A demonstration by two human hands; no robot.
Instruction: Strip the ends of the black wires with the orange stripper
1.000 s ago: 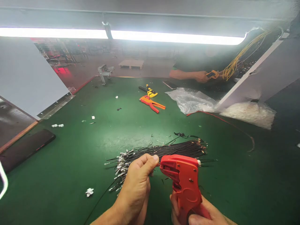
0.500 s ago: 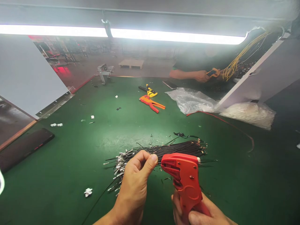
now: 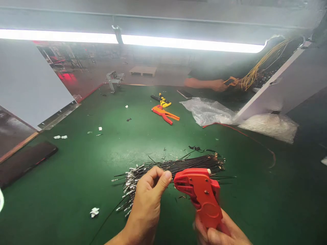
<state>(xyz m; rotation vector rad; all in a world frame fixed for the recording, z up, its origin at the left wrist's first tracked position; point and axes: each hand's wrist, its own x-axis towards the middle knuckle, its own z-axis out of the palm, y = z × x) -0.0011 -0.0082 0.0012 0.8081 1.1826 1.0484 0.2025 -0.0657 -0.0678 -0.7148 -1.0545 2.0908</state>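
My left hand [image 3: 150, 197] is closed, with thumb and forefinger pinched on a thin black wire, most of it hidden by the fingers. A black strand [image 3: 107, 217] trails below that wrist toward the lower edge. My right hand [image 3: 219, 231] is wrapped around the grip of a red wire stripper [image 3: 204, 194]. Its jaws point left and sit just beside the left fingertips. Behind both hands lies a bundle of black wires [image 3: 189, 164], with metal terminals [image 3: 131, 182] at the left ends and bare copper at the right ends.
Orange-handled pliers [image 3: 166, 114] and a yellow-black tool [image 3: 163, 100] lie farther back on the green table [image 3: 76, 177]. Clear plastic bags [image 3: 209, 110], a phone [image 3: 185, 94] and white connectors [image 3: 94, 212] are also there. Across the table, another person's hand [image 3: 221, 85] holds a yellow device.
The stripper has tilted, and its rear part now juts out to the right behind the body. My right hand has shifted slightly right. My left hand keeps its pinch almost in place.
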